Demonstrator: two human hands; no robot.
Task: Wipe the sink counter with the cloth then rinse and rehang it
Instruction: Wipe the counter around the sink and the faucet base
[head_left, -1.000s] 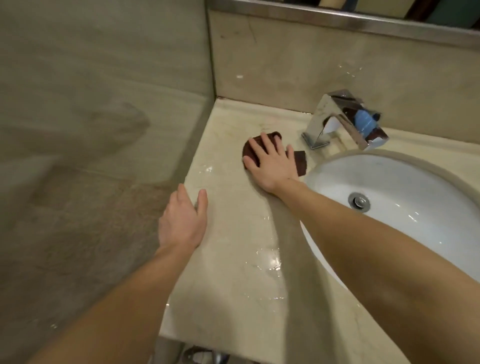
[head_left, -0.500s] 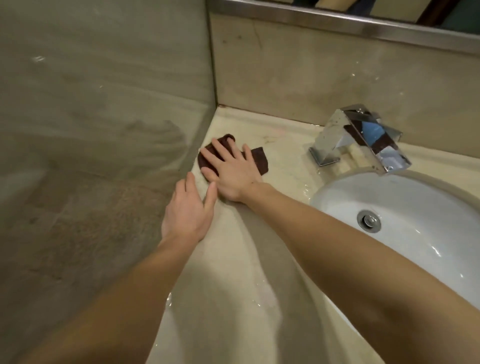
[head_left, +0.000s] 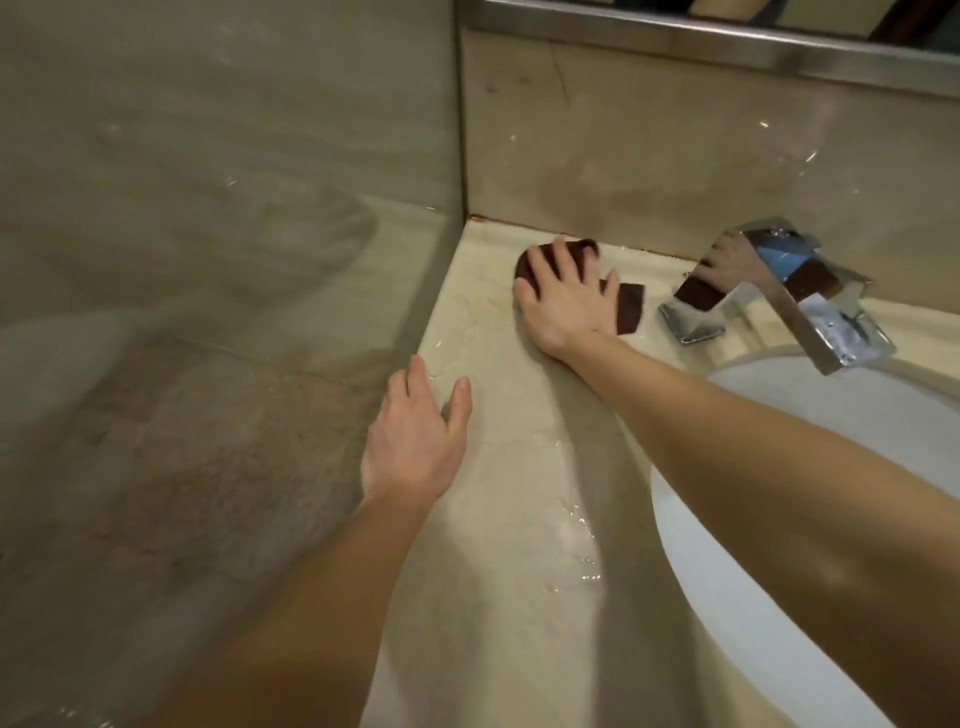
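Observation:
A dark brown cloth (head_left: 629, 307) lies flat on the beige stone counter (head_left: 509, 499), near the back wall and left of the tap. My right hand (head_left: 566, 299) presses down on the cloth with fingers spread, covering most of it. My left hand (head_left: 415, 441) rests palm-down on the counter's left edge, fingers apart, holding nothing. Streaks of water shine on the counter between my arms.
A chrome angular tap (head_left: 769, 291) stands at the back right, over the white oval basin (head_left: 810, 467). A glass panel (head_left: 208, 260) bounds the counter on the left. A tiled backsplash (head_left: 675, 145) with a metal-edged mirror above closes the back.
My right hand slid the cloth left toward the glass panel, then back right and farther toward the back wall. My left hand stayed on the counter's left edge.

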